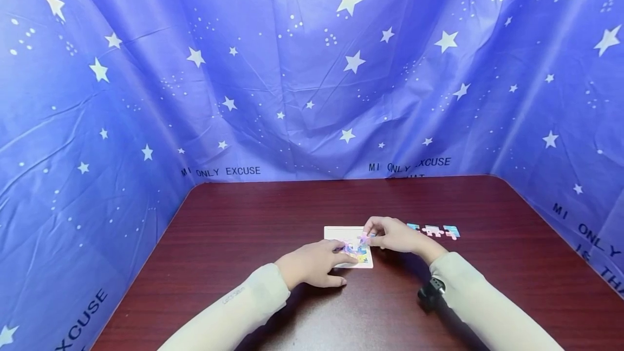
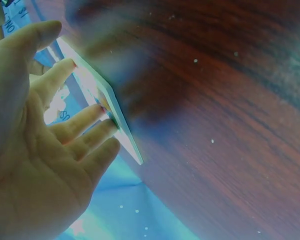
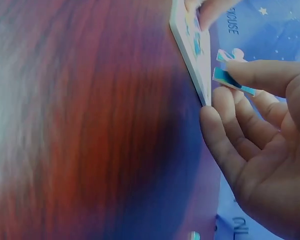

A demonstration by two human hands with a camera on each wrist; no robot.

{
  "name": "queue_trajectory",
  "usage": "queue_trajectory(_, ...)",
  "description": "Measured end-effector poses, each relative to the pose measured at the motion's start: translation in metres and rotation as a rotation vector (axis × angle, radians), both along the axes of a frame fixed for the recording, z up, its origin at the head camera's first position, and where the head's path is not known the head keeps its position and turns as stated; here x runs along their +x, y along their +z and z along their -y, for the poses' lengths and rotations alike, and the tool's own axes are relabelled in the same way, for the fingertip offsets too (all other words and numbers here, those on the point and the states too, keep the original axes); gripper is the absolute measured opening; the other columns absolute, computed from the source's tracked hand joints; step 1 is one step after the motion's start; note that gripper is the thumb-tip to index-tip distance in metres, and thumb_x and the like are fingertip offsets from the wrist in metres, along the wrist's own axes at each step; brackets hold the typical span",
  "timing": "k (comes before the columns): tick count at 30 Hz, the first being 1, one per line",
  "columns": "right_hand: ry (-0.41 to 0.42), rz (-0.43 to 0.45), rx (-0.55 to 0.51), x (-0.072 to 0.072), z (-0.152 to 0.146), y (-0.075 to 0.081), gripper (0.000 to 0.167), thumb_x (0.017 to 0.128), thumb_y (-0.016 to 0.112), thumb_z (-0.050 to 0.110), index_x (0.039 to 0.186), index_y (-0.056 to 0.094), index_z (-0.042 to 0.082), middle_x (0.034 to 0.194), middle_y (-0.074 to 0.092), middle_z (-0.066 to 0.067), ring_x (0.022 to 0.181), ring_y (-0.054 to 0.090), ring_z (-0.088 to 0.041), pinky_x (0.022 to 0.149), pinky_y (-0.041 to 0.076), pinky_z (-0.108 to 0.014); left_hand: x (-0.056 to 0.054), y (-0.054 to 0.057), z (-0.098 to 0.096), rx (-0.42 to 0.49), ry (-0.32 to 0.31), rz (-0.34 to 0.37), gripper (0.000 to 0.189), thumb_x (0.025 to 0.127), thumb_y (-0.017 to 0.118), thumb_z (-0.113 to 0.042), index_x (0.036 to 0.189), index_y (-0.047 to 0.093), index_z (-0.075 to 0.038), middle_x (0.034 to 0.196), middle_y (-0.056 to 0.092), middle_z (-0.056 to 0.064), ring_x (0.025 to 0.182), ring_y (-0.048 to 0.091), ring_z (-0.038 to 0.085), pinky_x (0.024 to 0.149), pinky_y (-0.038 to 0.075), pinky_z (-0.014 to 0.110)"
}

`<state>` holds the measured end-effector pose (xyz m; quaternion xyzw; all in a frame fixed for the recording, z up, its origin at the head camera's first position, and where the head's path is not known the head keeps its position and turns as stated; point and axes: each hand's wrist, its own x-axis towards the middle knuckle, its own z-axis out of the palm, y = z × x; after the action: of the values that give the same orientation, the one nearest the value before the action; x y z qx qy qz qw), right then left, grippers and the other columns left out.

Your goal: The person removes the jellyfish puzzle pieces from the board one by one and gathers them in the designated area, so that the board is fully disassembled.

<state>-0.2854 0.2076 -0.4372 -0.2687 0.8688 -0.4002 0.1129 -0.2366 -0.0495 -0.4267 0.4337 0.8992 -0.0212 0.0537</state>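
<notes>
A white-framed jigsaw board (image 1: 333, 231) lies on the table with several colourful pieces in it. My left hand (image 1: 314, 265) spreads over its left and front part, fingers nearly straight and fingertips on the board. Between thumb and fingers, my right hand (image 1: 396, 235) pinches a blue and pink jigsaw piece (image 3: 220, 76) at the board's right edge. In the right wrist view the thumb covers the middle of this piece, and the little finger sits right by the board's corner. The left hand hides part of the picture from the head camera.
Right of the board, partly behind the right hand, loose jigsaw pieces (image 1: 432, 231) lie in a row on the dark red wooden table (image 1: 253, 210). A blue curtain with white stars (image 1: 292, 69) encloses the back and sides. A black device (image 1: 431, 294) is at the right sleeve.
</notes>
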Motion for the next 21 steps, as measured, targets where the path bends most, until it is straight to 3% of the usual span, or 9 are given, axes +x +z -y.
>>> queue_trajectory(11, -0.020, 0.033, -0.053, 0.007, -0.039, 0.003, 0.009, 0.096, 0.065, 0.010, 0.102, 0.063, 0.004, 0.083, 0.063, -0.006, 0.073, 0.060, -0.020, 0.062, 0.054, -0.032, 0.002, 0.003, 0.001, 0.031, 0.008, 0.005, 0.053, 0.092, 0.066, -0.050, 0.142, 0.057, -0.034, 0.149, 0.047, 0.008, 0.133, 0.048, 0.024, 0.107, 0.041, 0.033)
queue_trajectory(21, -0.032, 0.050, -0.069, 0.015, -0.088, 0.003, 0.010, 0.098, 0.062, 0.008, 0.106, 0.062, 0.002, 0.090, 0.064, -0.010, 0.076, 0.061, -0.020, 0.065, 0.054, -0.031, -0.002, -0.003, 0.001, 0.036, 0.019, -0.014, 0.052, 0.090, 0.067, -0.053, 0.139, 0.058, -0.037, 0.146, 0.049, 0.006, 0.130, 0.050, 0.020, 0.104, 0.043, 0.030)
